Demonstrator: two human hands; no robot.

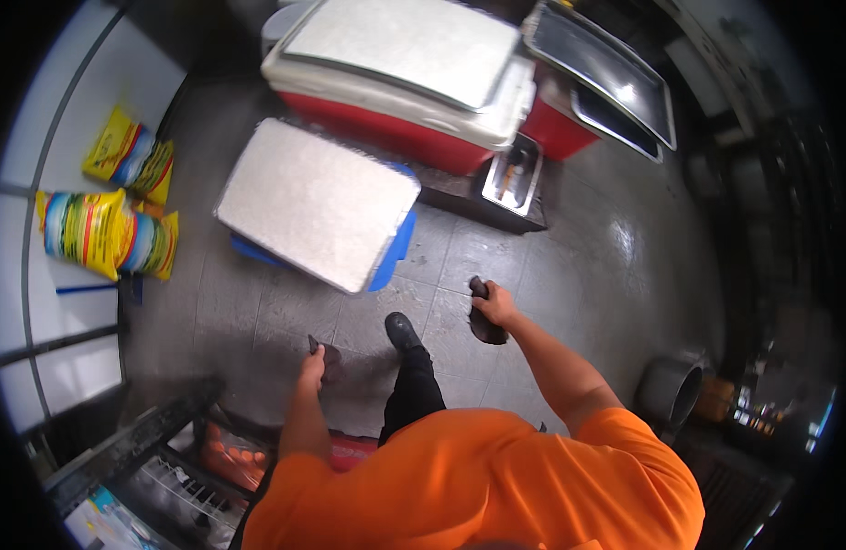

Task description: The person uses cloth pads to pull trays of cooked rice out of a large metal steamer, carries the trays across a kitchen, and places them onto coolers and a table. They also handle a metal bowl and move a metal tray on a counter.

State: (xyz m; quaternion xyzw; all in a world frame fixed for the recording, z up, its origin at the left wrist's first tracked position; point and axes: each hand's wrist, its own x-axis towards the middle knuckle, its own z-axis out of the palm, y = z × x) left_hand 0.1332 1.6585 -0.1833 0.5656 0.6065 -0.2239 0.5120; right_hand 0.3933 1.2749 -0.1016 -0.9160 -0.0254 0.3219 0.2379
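My right hand (499, 304) is closed around a dark, limp piece that looks like a folded cloth (487, 328), held out over the floor. Lower and to the left, my left hand (313, 363) grips a similar dark cloth (331, 365), partly hidden by the fingers. Ahead of both hands is a tray of white, grainy-looking material (318, 202), resting on a blue container (397, 249). Neither hand touches that tray.
Behind it, a red and white cooler (386, 128) carries another white-filled tray (405, 46). Metal trays (606, 64) and a steel pan (515, 174) are at the right. Yellow bags (93, 229) lean by the left wall. A metal pot (669, 390) lies at the right.
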